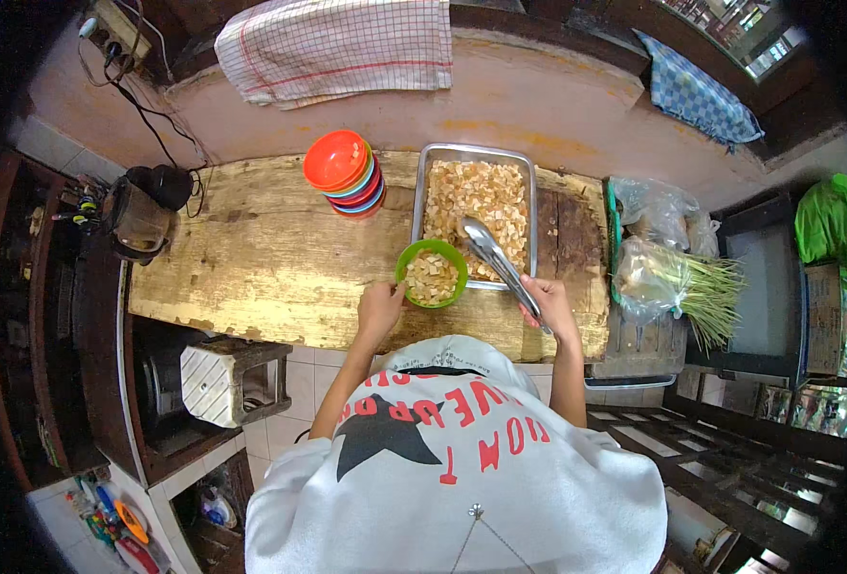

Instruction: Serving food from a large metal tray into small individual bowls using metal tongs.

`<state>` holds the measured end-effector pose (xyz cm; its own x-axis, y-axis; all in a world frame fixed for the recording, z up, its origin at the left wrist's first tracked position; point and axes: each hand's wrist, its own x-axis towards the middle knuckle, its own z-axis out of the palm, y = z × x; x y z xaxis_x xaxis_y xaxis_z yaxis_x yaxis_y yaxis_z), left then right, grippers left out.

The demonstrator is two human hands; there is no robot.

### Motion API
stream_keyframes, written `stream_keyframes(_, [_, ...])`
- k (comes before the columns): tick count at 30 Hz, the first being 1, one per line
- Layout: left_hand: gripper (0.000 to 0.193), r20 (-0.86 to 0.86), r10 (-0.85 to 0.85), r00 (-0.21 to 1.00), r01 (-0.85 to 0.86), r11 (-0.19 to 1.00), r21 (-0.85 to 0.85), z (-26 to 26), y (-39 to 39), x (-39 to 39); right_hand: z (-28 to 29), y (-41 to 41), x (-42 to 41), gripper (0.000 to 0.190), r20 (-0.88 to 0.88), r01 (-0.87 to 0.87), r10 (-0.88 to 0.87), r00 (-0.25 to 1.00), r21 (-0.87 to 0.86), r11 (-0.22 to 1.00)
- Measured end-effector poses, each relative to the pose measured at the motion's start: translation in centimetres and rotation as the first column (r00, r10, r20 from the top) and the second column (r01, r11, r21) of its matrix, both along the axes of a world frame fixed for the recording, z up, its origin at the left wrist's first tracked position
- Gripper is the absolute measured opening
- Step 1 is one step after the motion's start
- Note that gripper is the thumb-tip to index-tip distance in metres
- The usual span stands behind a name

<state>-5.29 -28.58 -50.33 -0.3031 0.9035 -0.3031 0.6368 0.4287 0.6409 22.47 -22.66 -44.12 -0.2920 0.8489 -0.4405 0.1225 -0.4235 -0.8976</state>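
Note:
My left hand [382,310] grips the left rim of a green plastic bowl [461,285], which is partly filled with small pale cubes of food [432,278]. In my right hand [549,305] is a pair of metal serving tongs [498,260], held by the handle end. The scalloped tip of the tongs lies over the food cubes in a rectangular metal tray [533,215], and its far end touches or hovers just above them; I cannot tell which. The bowl stands close against the tray's near left corner, overlapping it in view.
A stack of coloured plastic bowls [344,172], the top one orange with a few cubes inside, stands left of the tray on the worn wooden table [251,237]. Bagged vegetables [653,280] lie at the right. A stone mortar [136,219] sits at the left end.

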Motion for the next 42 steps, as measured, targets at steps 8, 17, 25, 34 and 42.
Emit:
stream_keyframes(8, [0.033, 0.003, 0.002, 1.0, -0.002, 1.0, -0.005, 1.8, 0.1, 0.5, 4.0, -0.9, -1.3, 0.028, 0.51, -0.299, 0.139, 0.849, 0.247, 0.922])
stream_keyframes(17, [0.033, -0.046, 0.004, 0.999, -0.002, 0.999, 0.033, 0.8, -0.4, 0.1, 1.3, 0.4, 0.6, 0.048, 0.383, 0.04, -0.012, 0.924, -0.064, 0.997])
stream_keyframes(25, [0.032, 0.009, -0.001, 1.0, 0.001, 1.0, -0.019, 1.2, -0.2, 0.3, -1.7, 0.7, -1.5, 0.052, 0.293, 0.031, -0.017, 0.956, -0.045, 0.999])
stream_keyframes(34, [0.031, 0.013, 0.029, 0.999, -0.029, 0.999, 0.015, 1.3, -0.4, 0.0, -3.9, 0.4, -1.2, 0.045, 0.2, 0.058, -0.06, 0.978, 0.015, 0.998])
stream_keyframes(42, [0.033, 0.023, 0.031, 0.999, -0.031, 0.999, 0.016, 1.9, -0.3, 0.3, -4.2, 0.3, -0.5, 0.042, 0.129, 0.096, -0.096, 0.987, 0.002, 0.995])
